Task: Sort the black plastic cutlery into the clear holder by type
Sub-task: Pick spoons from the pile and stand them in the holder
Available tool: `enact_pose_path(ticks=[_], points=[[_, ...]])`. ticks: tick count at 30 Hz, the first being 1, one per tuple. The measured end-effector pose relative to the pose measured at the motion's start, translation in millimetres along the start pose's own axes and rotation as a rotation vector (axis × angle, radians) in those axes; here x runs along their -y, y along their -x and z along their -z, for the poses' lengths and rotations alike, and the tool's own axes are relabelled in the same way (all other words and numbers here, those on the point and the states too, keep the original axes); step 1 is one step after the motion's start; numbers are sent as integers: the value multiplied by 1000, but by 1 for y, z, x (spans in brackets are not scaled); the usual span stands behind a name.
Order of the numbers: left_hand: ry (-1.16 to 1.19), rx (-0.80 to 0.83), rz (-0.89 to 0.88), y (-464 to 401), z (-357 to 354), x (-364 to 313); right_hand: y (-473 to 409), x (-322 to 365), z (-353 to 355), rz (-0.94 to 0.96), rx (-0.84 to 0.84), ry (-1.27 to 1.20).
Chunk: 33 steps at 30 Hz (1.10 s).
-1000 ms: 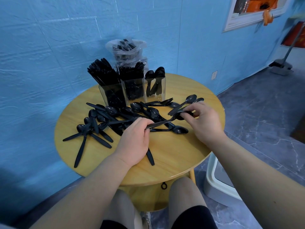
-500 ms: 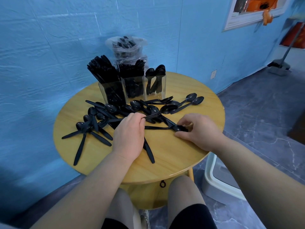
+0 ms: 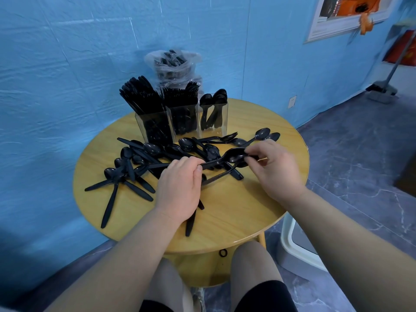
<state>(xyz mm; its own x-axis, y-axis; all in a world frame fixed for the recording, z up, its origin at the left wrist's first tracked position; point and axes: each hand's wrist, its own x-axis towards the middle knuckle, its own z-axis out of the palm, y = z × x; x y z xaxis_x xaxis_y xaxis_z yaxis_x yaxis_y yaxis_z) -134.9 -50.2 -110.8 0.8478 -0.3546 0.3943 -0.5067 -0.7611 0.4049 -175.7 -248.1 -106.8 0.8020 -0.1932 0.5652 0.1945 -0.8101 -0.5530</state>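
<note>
A clear three-compartment holder (image 3: 221, 129) stands at the back of the round wooden table (image 3: 234, 212): knives on the left, forks in the middle, a few spoons on the right. Loose black spoons and knives (image 3: 139, 163) lie spread across the table in front of it. My left hand (image 3: 180, 188) grips the handle ends of a small bundle of black spoons (image 3: 231, 155), held level just above the table. My right hand (image 3: 274, 170) pinches the bowl end of that bundle. More handles stick out beneath my left palm.
A clear plastic bag of black cutlery (image 3: 173, 64) leans on the blue wall behind the holder. A white plastic stool (image 3: 292, 242) stands on the grey floor to the right of the table. My knees are under the table's front edge.
My right hand has lifted a spoon off the table and brought it up to the bundle in my left hand. My left hand stayed in place.
</note>
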Motion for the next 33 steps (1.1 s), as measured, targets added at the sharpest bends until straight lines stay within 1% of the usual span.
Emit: enact_pose_path(ticks=[3, 8, 10, 13, 15, 18, 20, 21, 23, 26, 29, 33], points=[[47, 33, -25, 0, -1, 0, -3, 4, -2, -123, -28, -38], [108, 63, -32, 2, -1, 1, -8, 4, -8, -112, -40, -23], [137, 58, -41, 3, 1, -1, -10, 4, -9, -143, -59, -59], [120, 64, -57, 2, 2, -2, -11, 7, -10, -195, -77, -109], [122, 60, -60, 2, 2, -2, -11, 10, -11, -225, -56, -152], [144, 46, -85, 3, 3, 0, -10, 14, -8, -343, 38, -314], [122, 58, -67, 4, 8, 1, -9, 12, -4, -386, 86, -365], [92, 79, -27, 5, 11, 2, -8, 9, -1, -394, 92, -366], [-13, 134, 62, 8, 18, 6, -8, 4, 5, -425, 75, -381], [-166, 227, 99, 14, 26, 13, -7, 1, 11, -464, 48, -431], [-155, 272, 109, 15, 29, 16, -6, 5, 13, -461, 70, -459], [-139, 284, 131, 14, 31, 13, -4, 11, 12, -423, 146, -461]])
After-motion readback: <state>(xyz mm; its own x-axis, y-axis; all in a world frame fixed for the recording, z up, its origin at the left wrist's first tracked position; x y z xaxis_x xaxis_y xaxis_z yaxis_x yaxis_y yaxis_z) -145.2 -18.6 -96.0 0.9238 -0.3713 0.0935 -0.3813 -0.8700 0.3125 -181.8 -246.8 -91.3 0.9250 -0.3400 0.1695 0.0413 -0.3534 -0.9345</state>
